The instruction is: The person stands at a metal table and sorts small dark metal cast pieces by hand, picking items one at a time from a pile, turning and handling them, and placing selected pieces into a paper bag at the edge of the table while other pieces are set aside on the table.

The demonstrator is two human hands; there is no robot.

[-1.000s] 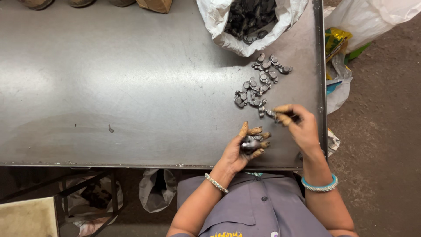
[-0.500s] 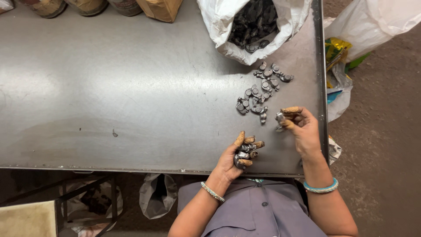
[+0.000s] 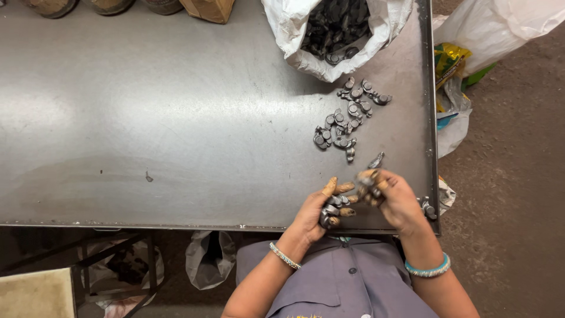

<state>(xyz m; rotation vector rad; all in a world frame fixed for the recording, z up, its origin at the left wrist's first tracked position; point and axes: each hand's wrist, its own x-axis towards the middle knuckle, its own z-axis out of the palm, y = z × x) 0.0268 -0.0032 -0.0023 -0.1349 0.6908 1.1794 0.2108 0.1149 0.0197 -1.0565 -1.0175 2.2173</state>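
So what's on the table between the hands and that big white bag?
In the head view, a scatter of small grey metal pieces lies on the table between the hands and the white bag.

One open white plastic sack (image 3: pixel 294 35) of dark metal parts, roughly twenty loose grey metal pieces (image 3: pixel 347 115), two hands.
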